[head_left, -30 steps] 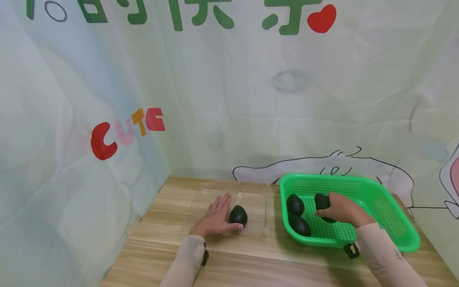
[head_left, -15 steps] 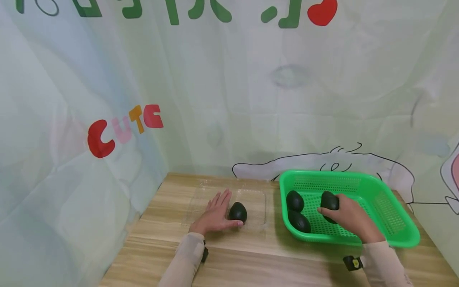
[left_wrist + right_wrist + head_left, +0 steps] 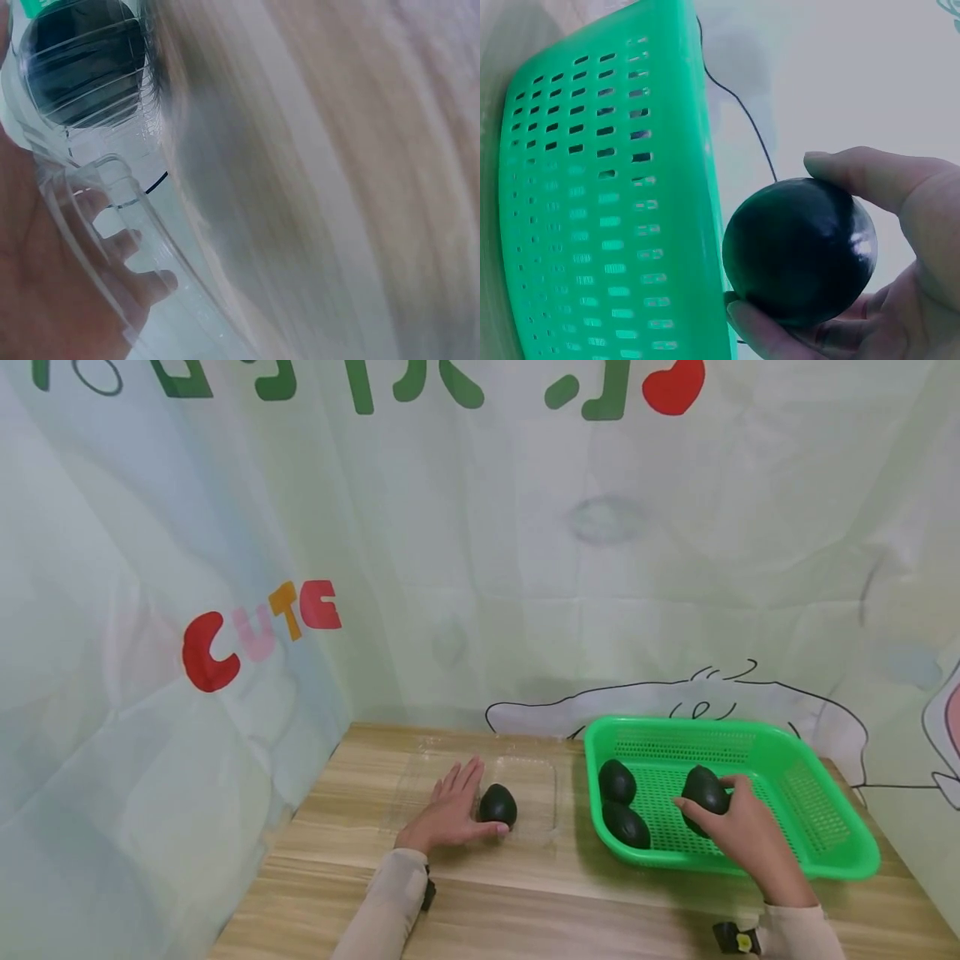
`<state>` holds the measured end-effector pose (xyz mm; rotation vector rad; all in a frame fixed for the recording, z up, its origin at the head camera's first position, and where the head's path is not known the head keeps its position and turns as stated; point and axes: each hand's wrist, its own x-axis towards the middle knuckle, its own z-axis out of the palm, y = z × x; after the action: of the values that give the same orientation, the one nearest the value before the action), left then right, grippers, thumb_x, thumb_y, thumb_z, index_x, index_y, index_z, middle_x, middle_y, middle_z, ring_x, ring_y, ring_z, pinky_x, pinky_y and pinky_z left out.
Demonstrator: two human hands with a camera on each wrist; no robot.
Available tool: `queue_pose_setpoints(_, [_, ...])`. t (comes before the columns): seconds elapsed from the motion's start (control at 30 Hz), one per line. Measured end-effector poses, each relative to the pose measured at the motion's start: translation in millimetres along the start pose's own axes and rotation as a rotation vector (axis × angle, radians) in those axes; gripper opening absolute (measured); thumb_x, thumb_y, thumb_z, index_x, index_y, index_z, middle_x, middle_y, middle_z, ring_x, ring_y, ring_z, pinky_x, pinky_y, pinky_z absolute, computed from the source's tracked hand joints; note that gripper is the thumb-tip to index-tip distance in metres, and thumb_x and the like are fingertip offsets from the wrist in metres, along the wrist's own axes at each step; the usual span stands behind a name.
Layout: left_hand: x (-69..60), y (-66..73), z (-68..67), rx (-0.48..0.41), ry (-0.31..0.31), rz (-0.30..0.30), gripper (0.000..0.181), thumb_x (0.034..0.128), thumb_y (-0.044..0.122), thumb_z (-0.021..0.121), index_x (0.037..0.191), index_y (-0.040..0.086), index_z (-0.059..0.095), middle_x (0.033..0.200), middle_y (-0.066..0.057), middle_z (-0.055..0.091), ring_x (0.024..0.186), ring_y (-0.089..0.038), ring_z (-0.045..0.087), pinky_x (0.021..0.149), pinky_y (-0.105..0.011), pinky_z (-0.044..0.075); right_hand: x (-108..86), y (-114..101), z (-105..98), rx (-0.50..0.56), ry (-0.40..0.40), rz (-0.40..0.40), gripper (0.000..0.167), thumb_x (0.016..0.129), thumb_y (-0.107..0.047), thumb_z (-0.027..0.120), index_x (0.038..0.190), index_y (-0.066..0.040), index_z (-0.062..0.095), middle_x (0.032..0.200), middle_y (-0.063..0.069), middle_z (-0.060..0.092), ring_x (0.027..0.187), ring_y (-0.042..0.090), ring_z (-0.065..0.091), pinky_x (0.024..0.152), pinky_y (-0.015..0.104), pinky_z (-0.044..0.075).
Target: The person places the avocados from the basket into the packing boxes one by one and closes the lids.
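A dark avocado-like fruit (image 3: 705, 793) is gripped between thumb and fingers of the right hand (image 3: 753, 827), over the green basket (image 3: 697, 858). The right wrist view shows that fruit (image 3: 799, 251) close to the basket's rim (image 3: 697, 180), the hand (image 3: 930, 247) curled round it. Two more dark fruits (image 3: 617, 782) (image 3: 626, 824) lie at the basket's left side. The left hand (image 3: 448, 814) rests with spread, straight fingers on a clear plastic container (image 3: 532, 768); another dark fruit (image 3: 498, 806) sits in it beside the thumb. Through clear plastic, the left wrist view shows this fruit (image 3: 86, 64).
The wooden table (image 3: 480, 910) reaches back to a printed cloth (image 3: 465, 568) hanging behind and at the left. The basket stands to the right of the clear container, near the cloth.
The right hand has moved back and slightly right with its fruit, which now shows rounder and higher off the basket floor. The left hand stays in place; the head view has tilted slightly.
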<state>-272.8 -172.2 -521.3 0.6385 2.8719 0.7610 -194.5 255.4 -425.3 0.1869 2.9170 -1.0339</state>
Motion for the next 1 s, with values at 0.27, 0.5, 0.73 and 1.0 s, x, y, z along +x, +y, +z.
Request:
queue_pose_setpoints(0.27, [4.1,-0.4,0.2,0.015,-0.004,0.010,0.122,0.0800,0.078,0.065,0.163,0.005,0.013,0.171,-0.011,0.008,0.156,-0.042,0.006,0.120,-0.068,0.012,-12.8,-1.4,2.7,0.049,0.012,0.030,0.104,0.091,-0.065,0.063,0.148,0.013,0.025,0.121,0.036,0.058,0.093,0.032,0.067,0.067,0.038,0.053])
queue_pose_setpoints(0.5, [4.0,-1.8,3.8,0.018,0.004,0.031,0.122,0.0808,0.076,0.066,0.163,0.003,0.014,0.171,-0.014,0.009,0.155,-0.045,0.008,0.118,-0.069,0.014,-24.4,-3.2,9.7,0.082,0.017,0.054,0.104,0.090,-0.065,0.064,0.148,0.011,0.024,0.123,0.034,0.058,0.097,0.034,0.065,0.068,0.036,0.051])
queue_pose_setpoints(0.73, [0.5,-2.5,2.6,0.016,0.013,0.029,0.121,0.0807,0.076,0.065,0.162,0.002,0.014,0.170,-0.015,0.010,0.154,-0.046,0.009,0.119,-0.069,0.014,-25.6,-11.1,19.7,0.108,0.023,0.077,0.107,0.088,-0.068,0.065,0.149,0.009,0.023,0.122,0.034,0.057,0.096,0.035,0.065,0.068,0.040,0.052])
queue_pose_setpoints(1.0, [0.8,-0.9,-0.7,0.006,0.015,0.015,0.121,0.0811,0.077,0.065,0.163,0.004,0.014,0.171,-0.014,0.010,0.155,-0.045,0.008,0.118,-0.069,0.013,-21.3,-22.8,28.6,0.116,0.032,0.064,0.107,0.087,-0.069,0.066,0.149,0.008,0.025,0.125,0.035,0.057,0.101,0.038,0.064,0.072,0.043,0.053])
